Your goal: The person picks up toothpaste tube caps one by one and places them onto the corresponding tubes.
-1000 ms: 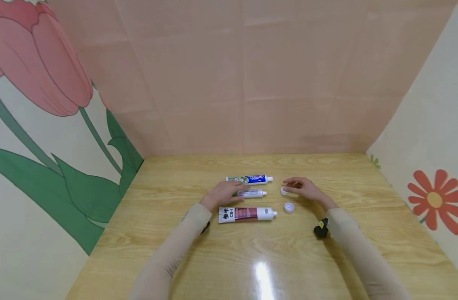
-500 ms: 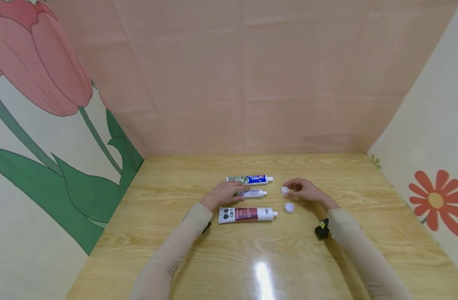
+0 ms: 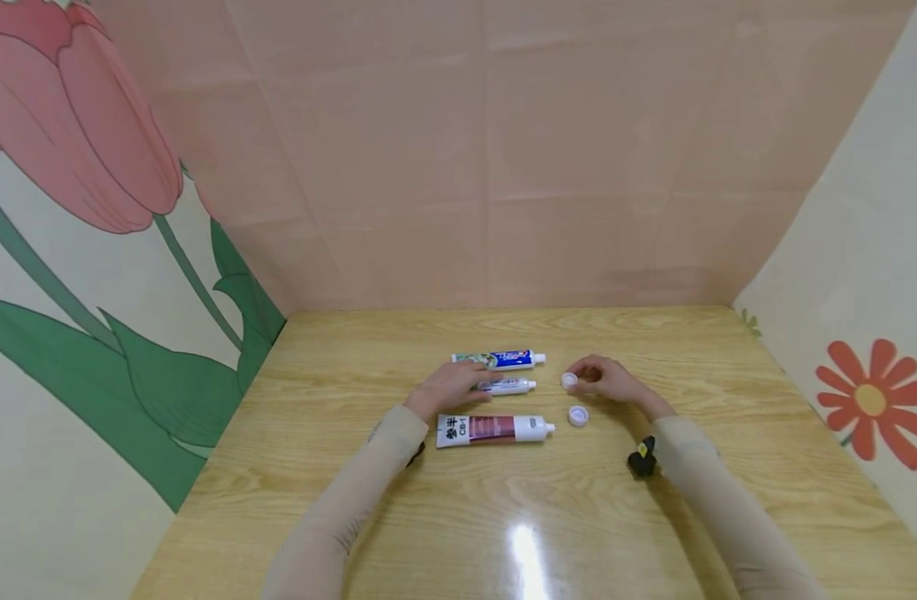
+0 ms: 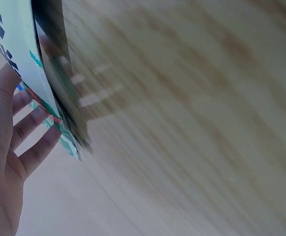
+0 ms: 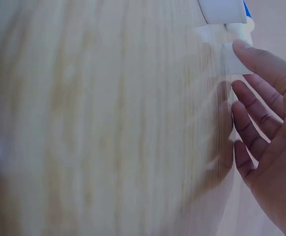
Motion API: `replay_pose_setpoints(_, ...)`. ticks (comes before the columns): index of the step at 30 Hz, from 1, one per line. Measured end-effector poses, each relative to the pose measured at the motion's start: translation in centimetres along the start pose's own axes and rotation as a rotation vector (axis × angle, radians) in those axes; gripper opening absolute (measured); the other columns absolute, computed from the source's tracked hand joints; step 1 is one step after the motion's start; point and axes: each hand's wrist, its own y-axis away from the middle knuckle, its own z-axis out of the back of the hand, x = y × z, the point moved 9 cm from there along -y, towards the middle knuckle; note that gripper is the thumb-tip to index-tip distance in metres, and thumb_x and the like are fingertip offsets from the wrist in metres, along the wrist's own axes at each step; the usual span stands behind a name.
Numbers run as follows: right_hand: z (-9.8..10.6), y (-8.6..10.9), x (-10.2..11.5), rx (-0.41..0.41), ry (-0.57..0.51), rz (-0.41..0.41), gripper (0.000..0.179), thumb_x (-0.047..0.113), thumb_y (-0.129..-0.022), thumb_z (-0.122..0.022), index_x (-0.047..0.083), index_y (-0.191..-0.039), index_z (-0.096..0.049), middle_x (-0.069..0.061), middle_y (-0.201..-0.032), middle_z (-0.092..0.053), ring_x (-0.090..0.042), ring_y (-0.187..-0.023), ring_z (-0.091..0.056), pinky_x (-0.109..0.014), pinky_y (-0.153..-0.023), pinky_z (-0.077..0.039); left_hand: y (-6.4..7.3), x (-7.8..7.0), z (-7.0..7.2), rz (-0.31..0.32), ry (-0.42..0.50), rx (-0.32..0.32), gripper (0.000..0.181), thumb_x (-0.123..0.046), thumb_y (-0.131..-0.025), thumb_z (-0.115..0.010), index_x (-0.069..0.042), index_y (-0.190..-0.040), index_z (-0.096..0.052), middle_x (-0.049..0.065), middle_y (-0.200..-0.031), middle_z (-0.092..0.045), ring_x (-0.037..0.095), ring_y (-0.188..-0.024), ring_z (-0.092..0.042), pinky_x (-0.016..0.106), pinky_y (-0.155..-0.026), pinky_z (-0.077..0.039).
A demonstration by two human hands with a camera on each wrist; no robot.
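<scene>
My left hand (image 3: 449, 387) holds the small white toothpaste tube (image 3: 509, 386) in the middle of a row of three, fingers on its far side and thumb on the near side. In the left wrist view the fingers (image 4: 37, 135) lie at the tube's green and red end (image 4: 66, 137). Thumb and forefinger of my right hand (image 3: 612, 381) pinch a white cap (image 3: 569, 381) at the table, to the right of the small tube's nozzle. The right wrist view shows the thumb against this cap (image 5: 235, 61), the other fingers loosely bent.
A blue and green toothpaste tube (image 3: 511, 359) lies beyond the small one. Nearer lies a larger white and maroon tube (image 3: 496, 428), its nozzle pointing right. A second white cap (image 3: 578, 415) sits close below the right hand on the wooden table (image 3: 443, 517).
The right thumb and fingers have shifted to the cap's right side, so more of the cap shows now. The left hand stays on the small tube almost unmoved.
</scene>
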Motion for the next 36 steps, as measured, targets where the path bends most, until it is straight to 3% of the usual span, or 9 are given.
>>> replay_pose_setpoints(14,-0.2,-0.5,0.7,-0.025,-0.019,0.017,0.023,0.021,-0.079,-0.075,0.008,-0.095,-0.064,-0.005,-0.087,-0.065,-0.014,-0.075,-0.057,-0.022,-0.063,-0.047,-0.5,0.2,-0.7,0.044,-0.002,0.041,0.050,-0.044,-0.092,-0.051,-0.030,-0.139,-0.041,0.003,-0.140,-0.047,0.022,-0.127,-0.044,0.040,-0.107,-0.035)
replay_pose_setpoints(21,0.3,0.1,1.9,-0.055,-0.047,0.037,0.028,0.015,-0.081,-0.073,0.000,-0.102,-0.063,-0.014,-0.090,-0.064,-0.018,-0.077,-0.058,-0.020,-0.063,-0.047,-0.5,-0.1,-0.4,0.052,0.001,0.053,0.049,-0.043,-0.092,-0.052,-0.029,-0.138,-0.043,0.000,-0.140,-0.047,0.020,-0.129,-0.042,0.039,-0.108,-0.034)
replay_pose_setpoints(24,0.5,-0.3,0.5,-0.074,-0.083,0.028,0.031,0.021,-0.080,-0.073,0.003,-0.104,-0.063,-0.012,-0.093,-0.064,-0.016,-0.078,-0.059,-0.021,-0.067,-0.049,-0.6,-0.2,-0.2,0.050,-0.002,0.052,0.049,-0.042,-0.091,-0.053,-0.028,-0.137,-0.044,0.000,-0.139,-0.048,0.020,-0.128,-0.043,0.038,-0.107,-0.035)
replay_pose_setpoints(30,0.7,-0.4,0.1,-0.079,-0.147,0.010,0.035,0.021,-0.081,-0.072,0.003,-0.110,-0.063,-0.015,-0.100,-0.063,-0.018,-0.081,-0.059,-0.021,-0.070,-0.049,-0.9,-0.5,0.0,0.027,-0.002,0.031,0.048,-0.041,-0.091,-0.054,-0.027,-0.137,-0.045,0.000,-0.135,-0.051,0.018,-0.123,-0.047,0.036,-0.105,-0.038)
replay_pose_setpoints(36,0.9,0.1,2.0,-0.057,-0.201,0.019,0.034,0.011,-0.084,-0.068,-0.002,-0.114,-0.060,-0.022,-0.106,-0.061,-0.028,-0.086,-0.059,-0.022,-0.070,-0.049,-1.0,-0.5,-0.1,0.024,0.006,0.027,0.048,-0.041,-0.092,-0.053,-0.027,-0.136,-0.045,0.002,-0.138,-0.049,0.020,-0.126,-0.045,0.038,-0.107,-0.035)
